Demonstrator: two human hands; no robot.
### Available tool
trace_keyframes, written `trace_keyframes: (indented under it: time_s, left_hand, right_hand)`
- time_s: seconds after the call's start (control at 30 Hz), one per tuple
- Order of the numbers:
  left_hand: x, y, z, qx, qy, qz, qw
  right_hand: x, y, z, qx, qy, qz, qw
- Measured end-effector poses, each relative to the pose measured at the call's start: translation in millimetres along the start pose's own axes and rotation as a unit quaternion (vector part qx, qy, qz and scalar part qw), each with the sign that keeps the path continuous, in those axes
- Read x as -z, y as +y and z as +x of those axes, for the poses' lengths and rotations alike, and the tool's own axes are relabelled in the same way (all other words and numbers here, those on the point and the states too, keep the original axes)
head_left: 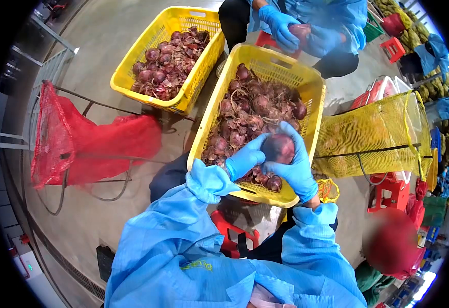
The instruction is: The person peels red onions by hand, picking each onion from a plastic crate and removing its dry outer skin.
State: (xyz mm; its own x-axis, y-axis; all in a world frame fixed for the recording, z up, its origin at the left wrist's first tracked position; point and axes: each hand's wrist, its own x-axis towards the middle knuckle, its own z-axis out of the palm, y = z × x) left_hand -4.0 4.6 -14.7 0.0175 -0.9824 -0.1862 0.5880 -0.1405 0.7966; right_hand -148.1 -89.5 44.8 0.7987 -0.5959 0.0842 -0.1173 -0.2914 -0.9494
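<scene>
A large red onion is held between my two blue-gloved hands, above a yellow crate. My right hand wraps around its right side and underside. From the left, my left hand grips it with fingers and thumb against its side. Below them the crate holds many red onions with dry, loose skins and stringy tops.
Another yellow crate of red onions stands at the far left. A red mesh bag hangs on a metal frame at left, a yellow mesh bag at right. Across from me, a gloved co-worker's hand holds an onion. Red stools stand nearby.
</scene>
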Motion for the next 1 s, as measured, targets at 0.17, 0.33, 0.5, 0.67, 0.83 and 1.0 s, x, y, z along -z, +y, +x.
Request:
trace_keyframes:
  time_s: [0.17, 0.33, 0.5, 0.67, 0.83, 1.0]
  left_hand:
    - [-5.2, 8.5, -1.4, -0.007, -0.003, -0.102, 0.995]
    - [-23.5, 25.0, -5.3, -0.035, 0.037, -0.033, 0.998]
    - [-19.6, -3.1, 1.5, -0.17, 0.055, 0.04, 0.983]
    - [-17.1, -15.2, 5.3, -0.158, 0.12, 0.063, 0.978]
    - [-3.6, -27.7, 11.8, -0.152, 0.147, -0.055, 0.976]
    - [-6.4, -15.0, 9.1, -0.099, 0.158, -0.173, 0.967]
  right_hand:
    - [2.2, 5.0, 3.2, 0.02, 0.02, -0.001, 1.0]
    - [-9.8, 7.2, 1.3, 0.008, 0.046, 0.004, 0.999]
    - [-19.4, 1.8, 2.6, 0.098, 0.079, -0.219, 0.968]
    - [-29.8, -1.9, -0.6, 0.084, 0.121, -0.235, 0.961]
    - [-36.3, -22.6, -3.9, 0.082, 0.115, -0.299, 0.944]
    - [-32.6, -8.8, -4.5, 0.067, 0.082, -0.088, 0.991]
